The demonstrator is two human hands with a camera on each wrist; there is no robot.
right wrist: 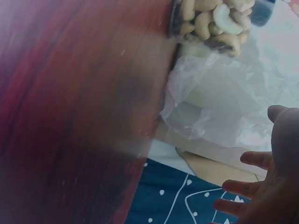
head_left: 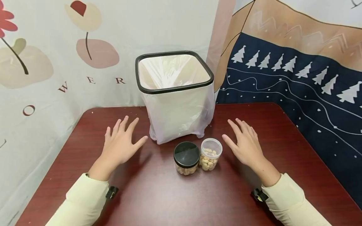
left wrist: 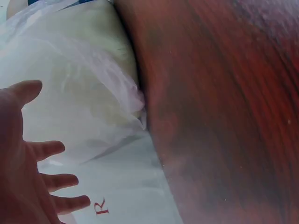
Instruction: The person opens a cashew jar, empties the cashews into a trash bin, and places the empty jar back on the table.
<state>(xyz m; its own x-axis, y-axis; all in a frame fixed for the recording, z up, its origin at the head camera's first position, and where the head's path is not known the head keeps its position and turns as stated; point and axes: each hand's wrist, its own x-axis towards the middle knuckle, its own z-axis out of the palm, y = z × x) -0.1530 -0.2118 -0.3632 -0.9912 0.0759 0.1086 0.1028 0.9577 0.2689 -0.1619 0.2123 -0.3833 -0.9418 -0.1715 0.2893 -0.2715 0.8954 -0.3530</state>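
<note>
My left hand (head_left: 120, 146) is held with fingers spread to the left of the trash bin, holding nothing. On the other side my right hand (head_left: 244, 144) has its fingers extended, its thumb pointing toward the jars. Between the hands stand two jars side by side: one with a black lid (head_left: 186, 154) and pale contents, and a clear-lidded jar (head_left: 209, 163) partly filled with cashews. The cashews (right wrist: 217, 21) show closely in the right wrist view. Behind the jars is a white trash bin (head_left: 178, 116) with a black rim, lined with a thin translucent bag.
The dark red wooden table (head_left: 181, 201) has rounded far corners. A pale curtain printed with flowers and letters (head_left: 96, 81) hangs behind and left. To the right hangs a navy cloth with white trees (head_left: 291, 78). A dark wrist strap (head_left: 112, 192) shows at the left sleeve.
</note>
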